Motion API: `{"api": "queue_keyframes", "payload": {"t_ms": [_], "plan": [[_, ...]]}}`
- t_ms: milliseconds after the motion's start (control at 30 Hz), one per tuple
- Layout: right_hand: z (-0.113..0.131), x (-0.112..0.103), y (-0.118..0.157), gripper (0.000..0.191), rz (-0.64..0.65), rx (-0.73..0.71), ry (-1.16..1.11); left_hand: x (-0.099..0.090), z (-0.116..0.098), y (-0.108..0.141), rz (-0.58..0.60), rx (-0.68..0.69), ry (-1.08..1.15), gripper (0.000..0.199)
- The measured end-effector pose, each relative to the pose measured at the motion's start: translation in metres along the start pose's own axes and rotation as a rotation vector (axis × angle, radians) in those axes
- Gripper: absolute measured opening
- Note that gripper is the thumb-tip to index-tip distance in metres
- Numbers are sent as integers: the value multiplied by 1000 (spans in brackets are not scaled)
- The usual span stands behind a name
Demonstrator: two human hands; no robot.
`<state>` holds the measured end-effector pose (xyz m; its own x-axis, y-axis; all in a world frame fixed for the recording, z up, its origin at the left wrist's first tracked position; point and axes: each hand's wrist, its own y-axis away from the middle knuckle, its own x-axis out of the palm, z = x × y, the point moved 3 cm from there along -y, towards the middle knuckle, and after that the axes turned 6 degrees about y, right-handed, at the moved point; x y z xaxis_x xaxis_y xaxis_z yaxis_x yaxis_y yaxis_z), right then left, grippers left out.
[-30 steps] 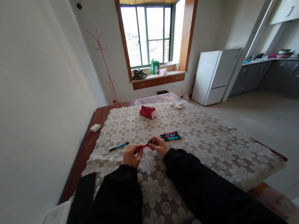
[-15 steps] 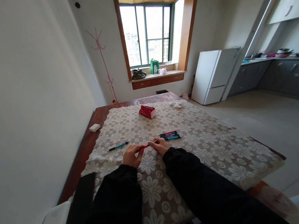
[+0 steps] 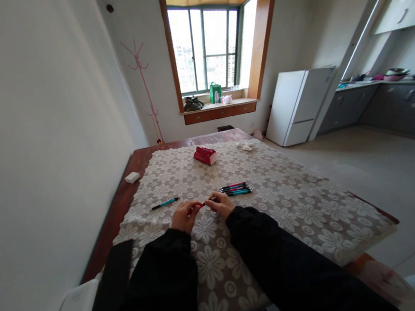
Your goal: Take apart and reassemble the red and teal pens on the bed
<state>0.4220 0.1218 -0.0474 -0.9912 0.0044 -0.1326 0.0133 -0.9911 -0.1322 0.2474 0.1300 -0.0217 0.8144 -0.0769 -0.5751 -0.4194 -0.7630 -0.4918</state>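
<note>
Over the patterned tablecloth, my left hand [image 3: 185, 216] pinches the red part of a red and black pen [image 3: 201, 206]. The fingers of my right hand [image 3: 221, 206] are closed on its dark end, so most of the pen is hidden. Whether its two parts are joined I cannot tell. Just beyond my right hand lies a row of several pens [image 3: 237, 189], blue-and-black and red-and-black, side by side. A single blue and black pen [image 3: 165, 203] lies on the cloth, to the left and beyond my left hand.
A red tissue pack [image 3: 205, 156] lies farther up the tablecloth [image 3: 210, 262], with crumpled white bits [image 3: 245, 147] to its right. On the left wooden edge sits a white charger-like block [image 3: 132, 177]. A dark flat object [image 3: 112, 277] lies near my left sleeve.
Both hands stay close together, with small finger shifts. My left fingers have moved slightly along the pen, and less of its red part shows. The pens on the cloth have not moved.
</note>
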Motion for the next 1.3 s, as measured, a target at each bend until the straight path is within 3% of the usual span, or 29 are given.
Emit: {"api": "queue_keyframes", "payload": {"t_ms": [267,400,533,633,733,867,967,1100,1233,1300], "plan": [[6,-1,4,56,6,-52,335,0,-5,0,18,48,13,18],[10,0,4,48,-28,-92,234,0,-3,1,31,-3,-1,17],[12,0,4,40,-55,-197,82,-1,3,1,-40,-56,-16,16],[9,-1,4,30,-82,-177,167,-1,3,1,-61,-34,-17,16],[5,-2,3,40,-100,-126,270,-2,2,0,-58,-17,-22,15],[6,-2,3,34,-128,-174,305,-2,2,1,-39,-22,-20,16],[6,-1,3,43,-98,-129,347,-2,1,1,-42,-19,-31,16],[11,0,6,41,-101,-227,399,-3,0,1,-42,-21,-24,16],[13,0,8,64,-52,-237,527,0,0,1,16,18,-15,17],[15,1,10,59,-42,-270,564,0,2,1,-2,12,-12,17]]}}
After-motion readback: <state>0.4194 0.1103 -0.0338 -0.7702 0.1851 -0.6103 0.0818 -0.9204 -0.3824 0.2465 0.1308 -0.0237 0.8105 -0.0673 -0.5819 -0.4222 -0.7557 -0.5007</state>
